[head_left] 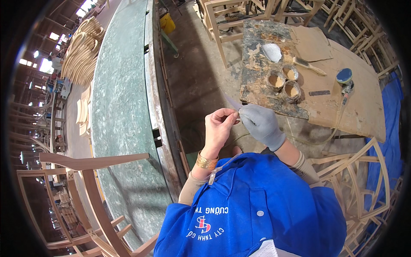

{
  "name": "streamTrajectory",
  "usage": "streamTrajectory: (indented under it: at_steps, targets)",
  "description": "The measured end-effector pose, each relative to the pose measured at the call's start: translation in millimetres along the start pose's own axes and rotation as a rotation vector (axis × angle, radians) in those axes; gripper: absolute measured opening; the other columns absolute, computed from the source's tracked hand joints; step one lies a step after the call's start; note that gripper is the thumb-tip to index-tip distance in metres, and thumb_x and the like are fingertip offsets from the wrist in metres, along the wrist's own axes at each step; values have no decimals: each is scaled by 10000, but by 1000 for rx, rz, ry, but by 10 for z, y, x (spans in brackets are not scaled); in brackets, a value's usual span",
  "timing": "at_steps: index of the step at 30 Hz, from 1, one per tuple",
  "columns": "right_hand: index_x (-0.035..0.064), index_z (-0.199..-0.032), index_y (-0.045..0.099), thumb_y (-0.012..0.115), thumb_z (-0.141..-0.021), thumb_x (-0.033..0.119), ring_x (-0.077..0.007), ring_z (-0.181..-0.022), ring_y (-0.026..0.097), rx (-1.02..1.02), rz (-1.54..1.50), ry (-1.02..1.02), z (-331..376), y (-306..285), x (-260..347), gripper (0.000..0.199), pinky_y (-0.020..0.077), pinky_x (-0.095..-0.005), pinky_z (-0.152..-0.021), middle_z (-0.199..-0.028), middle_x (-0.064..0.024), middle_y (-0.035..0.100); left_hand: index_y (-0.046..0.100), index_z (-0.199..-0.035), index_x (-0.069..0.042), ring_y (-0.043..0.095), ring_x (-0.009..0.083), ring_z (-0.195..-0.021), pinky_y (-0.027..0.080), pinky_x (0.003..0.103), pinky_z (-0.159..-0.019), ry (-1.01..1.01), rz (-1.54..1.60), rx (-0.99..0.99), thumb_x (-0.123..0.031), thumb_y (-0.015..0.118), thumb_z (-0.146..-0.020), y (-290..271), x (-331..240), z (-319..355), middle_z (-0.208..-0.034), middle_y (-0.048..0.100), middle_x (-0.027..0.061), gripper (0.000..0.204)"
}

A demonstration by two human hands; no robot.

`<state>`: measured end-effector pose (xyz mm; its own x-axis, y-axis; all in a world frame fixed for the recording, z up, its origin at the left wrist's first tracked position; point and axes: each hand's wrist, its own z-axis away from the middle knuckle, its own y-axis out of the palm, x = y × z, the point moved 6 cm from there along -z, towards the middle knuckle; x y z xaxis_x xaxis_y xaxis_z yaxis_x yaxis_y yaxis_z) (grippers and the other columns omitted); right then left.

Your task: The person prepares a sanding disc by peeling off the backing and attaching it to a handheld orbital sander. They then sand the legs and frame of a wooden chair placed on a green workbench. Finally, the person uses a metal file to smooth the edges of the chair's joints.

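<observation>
Clamping a thin, pale-grey, pointed strip [232,102] in the grey-gloved right hand's [260,124] fingers, apparently for steadiness, while pinching the bare left hand's [219,129] fingers together beside it, on what unclear, near the stained wooden desk [261,36] bearing three round cups of tan paste [286,83], likely grouped for reach.

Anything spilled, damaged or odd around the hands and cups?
Mildly odd: the right hand is gloved in grey, while the left hand is bare. The board beneath the cups looks badly stained, blotched dark and pale. The cups themselves stand upright.
</observation>
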<state>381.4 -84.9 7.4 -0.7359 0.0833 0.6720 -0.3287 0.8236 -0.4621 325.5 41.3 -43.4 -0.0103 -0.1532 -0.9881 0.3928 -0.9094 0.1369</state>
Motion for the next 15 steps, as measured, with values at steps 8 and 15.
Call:
streamTrajectory:
  at_steps: [8, 15]
  targets:
    - [14, -755, 560, 572, -749, 21, -307, -679, 570, -5, 72, -107, -25, 18, 35, 16, 472, -363, -580, -725, -121, 576, 626, -810, 55, 593, 93, -654, 510, 233, -640, -2, -124, -28, -17, 590, -819, -23, -7, -50, -743, 637, 49, 80]
    - [-27, -798, 632, 581, -798, 41, -188, -698, 617, 90, -456, 409, 49, 53, -247, 85, 478, -283, -625, -777, -107, 638, 623, -802, 40, 580, 77, -649, 487, 214, -611, 4, -29, -20, -24, 592, -817, -6, 21, -60, -739, 633, 43, 73]
